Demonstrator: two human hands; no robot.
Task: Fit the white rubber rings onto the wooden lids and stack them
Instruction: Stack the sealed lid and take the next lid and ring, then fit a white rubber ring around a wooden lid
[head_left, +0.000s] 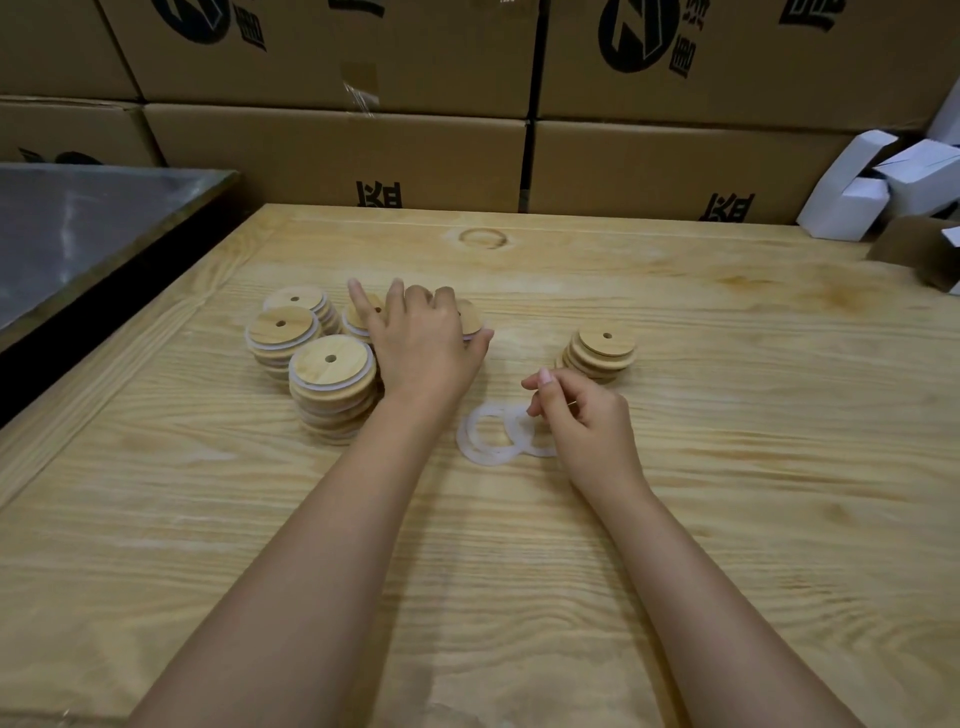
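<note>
Head view, wooden table (519, 571), L to R.
Far L: three stacks of ringed lids (332, 384), close together. Next: L hand (421, 338) laid over a fourth stack, thumb and curled outer fingers gripping top lid (470, 317), index and middle stretched straight. Centre: two white rings (491, 431) overlapping on table. R hand (587, 415) just beside, fingers curled, thumb and index pinching edge of R-most ring. Beyond: stack of bare lids (597, 353), apart from both hands. Behind: cardboard cartons (332, 150); far R, small white boxes (852, 202).
</note>
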